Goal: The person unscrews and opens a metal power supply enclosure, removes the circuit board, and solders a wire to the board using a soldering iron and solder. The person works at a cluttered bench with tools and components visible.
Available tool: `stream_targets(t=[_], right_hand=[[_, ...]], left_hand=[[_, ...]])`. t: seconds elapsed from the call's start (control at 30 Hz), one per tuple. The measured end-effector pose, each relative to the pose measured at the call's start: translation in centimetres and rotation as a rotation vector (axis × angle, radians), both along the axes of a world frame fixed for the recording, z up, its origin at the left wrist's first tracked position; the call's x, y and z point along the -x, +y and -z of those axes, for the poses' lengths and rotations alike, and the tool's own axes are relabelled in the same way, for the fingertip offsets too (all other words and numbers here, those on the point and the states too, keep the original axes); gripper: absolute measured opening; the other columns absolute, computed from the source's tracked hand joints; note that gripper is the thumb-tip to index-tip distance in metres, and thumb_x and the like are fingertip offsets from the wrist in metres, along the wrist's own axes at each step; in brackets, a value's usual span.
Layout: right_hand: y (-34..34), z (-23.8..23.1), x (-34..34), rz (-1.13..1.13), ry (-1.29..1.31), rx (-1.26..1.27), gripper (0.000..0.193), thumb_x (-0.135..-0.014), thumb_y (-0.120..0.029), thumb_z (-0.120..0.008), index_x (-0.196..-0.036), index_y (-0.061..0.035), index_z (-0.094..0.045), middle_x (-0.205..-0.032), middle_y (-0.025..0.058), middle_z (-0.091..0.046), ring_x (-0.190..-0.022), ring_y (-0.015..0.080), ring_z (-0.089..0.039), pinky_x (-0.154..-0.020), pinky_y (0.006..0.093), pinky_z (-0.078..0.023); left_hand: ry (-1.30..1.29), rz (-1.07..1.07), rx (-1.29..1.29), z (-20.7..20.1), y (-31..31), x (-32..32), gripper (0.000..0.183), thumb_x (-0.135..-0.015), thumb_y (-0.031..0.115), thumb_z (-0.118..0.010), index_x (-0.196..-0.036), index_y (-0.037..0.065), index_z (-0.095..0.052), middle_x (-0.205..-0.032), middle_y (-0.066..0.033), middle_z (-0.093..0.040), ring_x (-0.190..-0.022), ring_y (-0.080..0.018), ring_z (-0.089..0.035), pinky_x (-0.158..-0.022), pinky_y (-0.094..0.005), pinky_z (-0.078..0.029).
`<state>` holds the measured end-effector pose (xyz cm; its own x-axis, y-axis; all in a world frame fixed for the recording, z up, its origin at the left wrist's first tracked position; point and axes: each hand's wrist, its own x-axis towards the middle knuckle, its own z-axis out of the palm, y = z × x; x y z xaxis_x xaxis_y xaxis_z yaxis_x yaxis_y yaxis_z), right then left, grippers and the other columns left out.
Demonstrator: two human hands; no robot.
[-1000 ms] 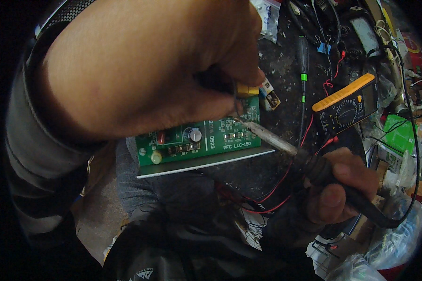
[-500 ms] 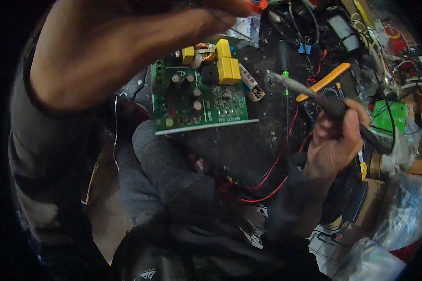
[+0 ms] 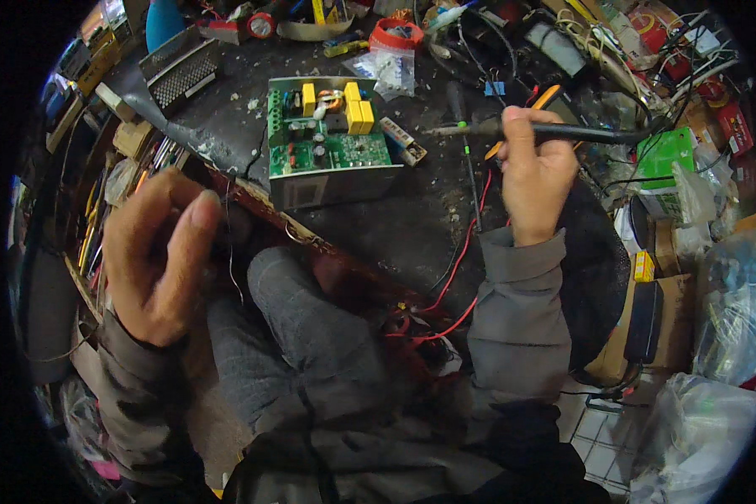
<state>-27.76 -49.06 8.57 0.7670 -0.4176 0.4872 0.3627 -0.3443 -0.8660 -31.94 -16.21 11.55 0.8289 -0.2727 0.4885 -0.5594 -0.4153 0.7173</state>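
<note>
My right hand (image 3: 536,172) grips a soldering iron (image 3: 592,133) by its black handle, fingers wrapped round it. The iron's tip points left, above the bench and to the right of a green circuit board (image 3: 332,151). That board stands in a metal frame and carries yellow block capacitors and a copper coil. Left of the board, my left hand (image 3: 160,256) is raised near the bench edge, its fingers curled toward the thumb. A thin silvery wire (image 3: 230,244) hangs beside the thumb; whether the fingers hold it is unclear.
A perforated metal cover (image 3: 181,69) and a red-orange ring (image 3: 395,35) lie at the back. A small printed box (image 3: 403,141) and a black-handled screwdriver (image 3: 456,102) lie near the board. Red leads (image 3: 455,273) trail over the front edge. Plastic-wrapped goods (image 3: 735,311) crowd the right.
My left hand has come back from the far side of the bench to the near left. The right hand still holds the soldering iron, now more level. The view has shifted, showing more of the bench.
</note>
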Motion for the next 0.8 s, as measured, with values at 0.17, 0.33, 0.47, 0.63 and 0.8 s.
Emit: stream_targets(t=[0.17, 0.33, 0.47, 0.63, 0.8], right_hand=[[0.5, 0.0, 0.0, 0.006, 0.032, 0.136, 0.016, -0.092, -0.015, -0.071, -0.088, -0.0016, -0.063, -0.069, -0.002, -0.058, -0.062, 0.0048, -0.05, -0.056, 0.0238, -0.042], [0.6, 0.5, 0.2, 0.02, 0.107, 0.189, 0.016, -0.092, -0.015, -0.071, -0.088, -0.0011, -0.063, -0.07, -0.0003, -0.059, -0.063, 0.0062, -0.053, -0.057, 0.0238, -0.042], [0.7, 0.6, 0.5, -0.027, 0.171, 0.206, 0.014, -0.09, -0.012, -0.072, -0.089, -0.0018, -0.063, -0.074, 0.0008, -0.061, -0.065, 0.0069, -0.053, -0.06, 0.0232, -0.042], [0.3, 0.3, 0.8, 0.044, 0.167, 0.068, 0.015, -0.085, -0.011, -0.075, -0.09, -0.0022, -0.063, -0.077, 0.0036, -0.061, -0.068, 0.0111, -0.054, -0.064, 0.0261, -0.043], [-0.8, 0.7, 0.0, 0.13, 0.249, -0.041, 0.017, -0.084, -0.011, -0.074, -0.093, -0.0023, -0.061, -0.081, 0.006, -0.062, -0.071, 0.0129, -0.055, -0.067, 0.0275, -0.044]], left_hand=[[-0.028, -0.039, 0.005, 1.5, -1.4, 0.6, 0.014, -0.093, 0.006, -0.062, -0.083, -0.002, -0.056, -0.069, -0.0061, -0.049, -0.059, -0.0126, -0.045, -0.054, -0.0284, -0.033], [-0.047, 0.046, 0.023, 2.5, -3.1, -1.6, 0.006, -0.088, 0.002, -0.059, -0.086, -0.004, -0.059, -0.071, -0.013, -0.057, -0.057, -0.0238, -0.054, -0.056, -0.0303, -0.04], [-0.126, -0.047, -0.191, 2.2, -3.9, -2.8, 0.008, -0.081, 0.004, -0.059, -0.088, 0.0, -0.061, -0.073, -0.012, -0.06, -0.058, -0.0249, -0.057, -0.057, -0.0331, -0.043], [0.108, 0.055, -0.24, 0.6, -4.4, -3.6, 0.019, -0.088, 0.017, -0.061, -0.095, 0.0, -0.055, -0.08, -0.0144, -0.058, -0.069, -0.0231, -0.056, -0.064, -0.0354, -0.044], [0.218, 0.094, -0.293, -0.9, -5.2, -4.4, 0.014, -0.083, 0.01, -0.065, -0.093, 0.002, -0.057, -0.075, -0.0128, -0.059, -0.066, -0.0261, -0.057, -0.064, -0.0374, -0.044]])
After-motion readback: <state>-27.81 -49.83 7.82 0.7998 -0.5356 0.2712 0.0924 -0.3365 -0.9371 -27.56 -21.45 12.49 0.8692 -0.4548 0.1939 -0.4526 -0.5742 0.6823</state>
